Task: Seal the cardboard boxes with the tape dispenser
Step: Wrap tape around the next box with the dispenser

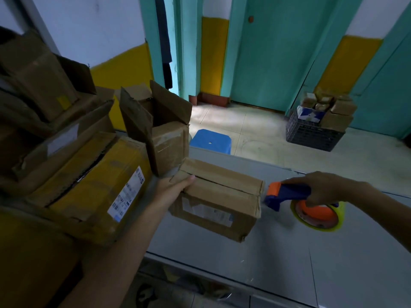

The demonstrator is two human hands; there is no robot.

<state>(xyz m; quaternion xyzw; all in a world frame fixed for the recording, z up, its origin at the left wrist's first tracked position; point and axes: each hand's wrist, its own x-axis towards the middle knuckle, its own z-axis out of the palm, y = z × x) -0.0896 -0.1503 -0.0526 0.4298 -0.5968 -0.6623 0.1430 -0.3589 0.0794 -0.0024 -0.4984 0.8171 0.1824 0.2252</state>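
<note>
In the head view, the left hand (175,187) is gripping the left end of a small cardboard box (222,196). Its thumb is lying on top beside the unsealed centre seam, and the other fingers are hidden under the box, so I cannot tell how they lie. The right hand (322,187) is holding the tape dispenser (287,193) over the grey table (289,252), fingers curled round the blue handle. Beyond those fingertips the orange head is sitting just beside the box's right end. The yellow tape roll (318,215) is hanging below the knuckles. Behind the left thumb, an open box (164,134) is standing with flaps up.
</note>
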